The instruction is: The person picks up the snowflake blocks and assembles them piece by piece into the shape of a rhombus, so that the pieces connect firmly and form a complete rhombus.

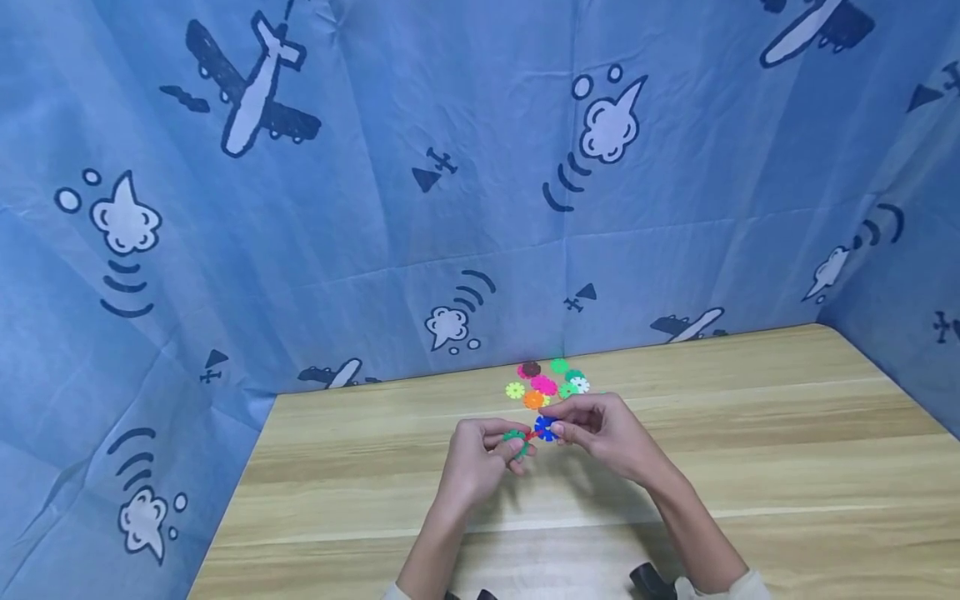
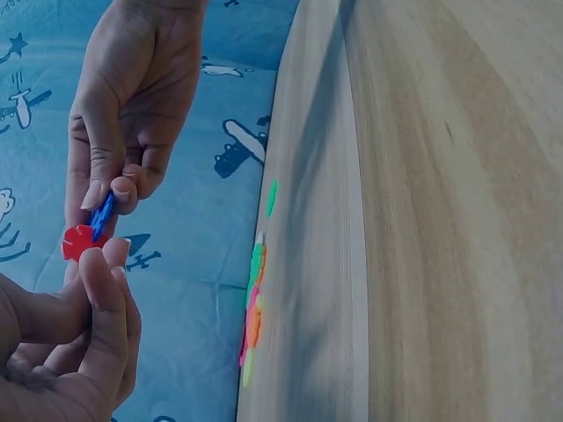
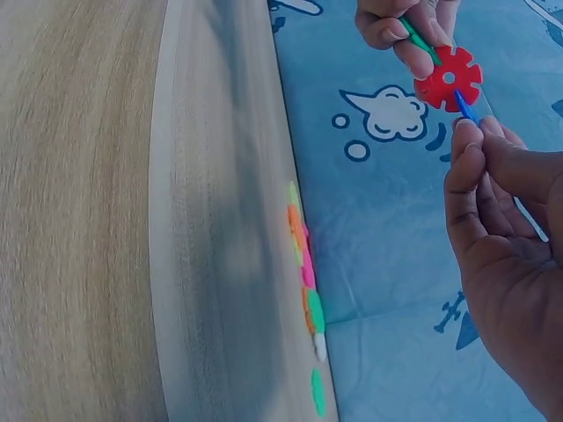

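Both hands are raised over the wooden table, close together. Between them is a red notched snowflake disc (image 3: 453,81), slotted at its edges with a green disc and a blue disc. My left hand (image 1: 476,462) pinches the green snowflake disc (image 1: 514,435) between thumb and fingers. On the other side, my right hand (image 1: 611,437) pinches the blue snowflake disc (image 1: 542,427) by its edge. In the left wrist view the blue disc stands crosswise to the red one, and the left fingers hide the green one.
Several loose snowflake discs lie beyond the hands near the table's back edge, among them orange (image 1: 533,400), pink (image 1: 545,385), yellow (image 1: 514,390), white (image 1: 580,385) and dark brown (image 1: 531,368). A blue patterned curtain (image 1: 495,208) stands behind the table (image 1: 787,467).
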`<act>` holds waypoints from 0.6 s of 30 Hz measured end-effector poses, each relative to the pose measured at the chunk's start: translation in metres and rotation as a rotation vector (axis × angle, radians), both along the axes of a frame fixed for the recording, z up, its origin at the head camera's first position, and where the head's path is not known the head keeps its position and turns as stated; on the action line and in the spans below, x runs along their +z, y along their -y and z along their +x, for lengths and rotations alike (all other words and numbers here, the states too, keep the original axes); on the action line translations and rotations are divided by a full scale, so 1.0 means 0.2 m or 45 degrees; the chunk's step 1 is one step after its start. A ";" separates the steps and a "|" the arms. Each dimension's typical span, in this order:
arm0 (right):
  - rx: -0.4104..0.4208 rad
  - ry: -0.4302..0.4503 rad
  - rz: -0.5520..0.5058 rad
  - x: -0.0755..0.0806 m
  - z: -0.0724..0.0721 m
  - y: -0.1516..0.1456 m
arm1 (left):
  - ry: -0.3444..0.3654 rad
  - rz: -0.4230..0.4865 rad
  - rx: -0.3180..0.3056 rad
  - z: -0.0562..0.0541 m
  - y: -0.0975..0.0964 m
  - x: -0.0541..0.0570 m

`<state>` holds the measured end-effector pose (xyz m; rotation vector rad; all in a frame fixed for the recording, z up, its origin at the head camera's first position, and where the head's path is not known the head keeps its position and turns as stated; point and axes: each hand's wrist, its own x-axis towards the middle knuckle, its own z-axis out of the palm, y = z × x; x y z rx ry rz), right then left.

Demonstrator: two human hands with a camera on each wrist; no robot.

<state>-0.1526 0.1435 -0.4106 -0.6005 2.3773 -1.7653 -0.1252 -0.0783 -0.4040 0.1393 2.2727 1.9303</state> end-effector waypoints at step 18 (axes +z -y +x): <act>0.026 -0.047 0.236 -0.04 -0.05 -0.10 | 0.045 -0.015 0.039 -0.02 0.04 0.01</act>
